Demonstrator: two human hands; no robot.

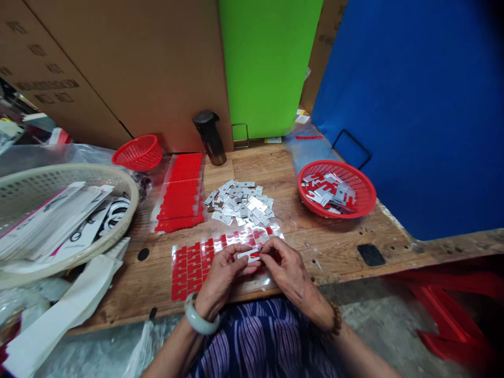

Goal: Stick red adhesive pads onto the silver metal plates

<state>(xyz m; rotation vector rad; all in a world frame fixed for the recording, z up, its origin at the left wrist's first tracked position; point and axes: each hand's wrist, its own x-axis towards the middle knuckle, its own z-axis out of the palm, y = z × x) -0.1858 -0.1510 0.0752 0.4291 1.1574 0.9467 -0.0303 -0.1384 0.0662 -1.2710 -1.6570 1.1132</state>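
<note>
Clock centre: the hands, with 12 o'clock straight ahead
Near edge: the worn wood-look bench [323, 249] ends just before the patterned clothing [262, 338]; both forearms come in over this edge
Left hand: the left hand [224, 268], with a pale bangle [200, 317] at its wrist, pinches the left end of a small flat silver plate with a red patch [244, 255], fingers curled
Right hand: the right hand [289, 268], a brown bead bracelet [337, 319] at its wrist, bends inward, thumb and fingertip pinching the plate's right end
Under the hands: a clear sheet of red cut-out pieces [192, 273], reaching towards 9 o'clock
Room at 3 o'clock: bare bench out to a black square patch [370, 254]
Room at 9 o'clock: a bare strip between sheet and large pale perforated basket [134, 210]
12 o'clock: loose pile of silver plates [240, 203], just beyond the sheet
Room at 1 o'clock: bare wood between pile and round red plastic basket [338, 214] of silver-and-red pieces, itself at 2 o'clock
10 to 11 o'clock: stacked red sheets [183, 191]
11 o'clock, farther: dark lidded bottle [212, 137]
Far limits: brown cardboard [157, 68], green panel [268, 68], blue panel [413, 115]
</note>
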